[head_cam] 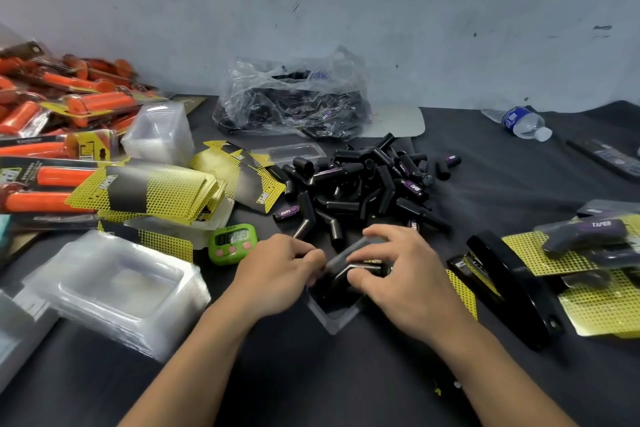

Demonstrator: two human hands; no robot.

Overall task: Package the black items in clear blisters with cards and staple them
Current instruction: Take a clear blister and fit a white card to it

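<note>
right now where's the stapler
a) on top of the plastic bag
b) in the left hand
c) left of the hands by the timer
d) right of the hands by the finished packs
d: the stapler lies right of the right hand, beside the finished packs; that hand and the left hand hold the blister.

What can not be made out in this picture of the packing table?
Head view only.
- Black item in the clear blister: its seating is hidden by the left hand and right hand gripping the blister.
- Green timer: digits blurred.
- Plastic bag: contents veiled by crinkled film.
- Water bottle: label too small.
- Orange packs: cut off by the left edge.
</note>
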